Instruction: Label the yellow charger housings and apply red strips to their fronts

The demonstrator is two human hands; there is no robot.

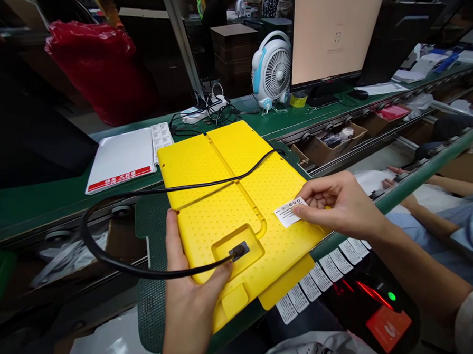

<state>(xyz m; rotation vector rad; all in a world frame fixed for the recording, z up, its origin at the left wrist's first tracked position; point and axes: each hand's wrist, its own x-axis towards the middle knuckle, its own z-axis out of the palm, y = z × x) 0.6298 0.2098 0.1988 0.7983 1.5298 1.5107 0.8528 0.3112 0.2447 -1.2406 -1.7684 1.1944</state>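
Our right fingers (303,194) pinch a printed label (288,212); our left fingers (173,236) clasp the yellow perforated panel (237,198). Slippage could misplace or crease the label.

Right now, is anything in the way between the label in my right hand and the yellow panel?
Nothing visible stands in the way. The white label in your right hand is directly over the yellow plastic panel. The black cable crosses the panel farther up, clear of the label.
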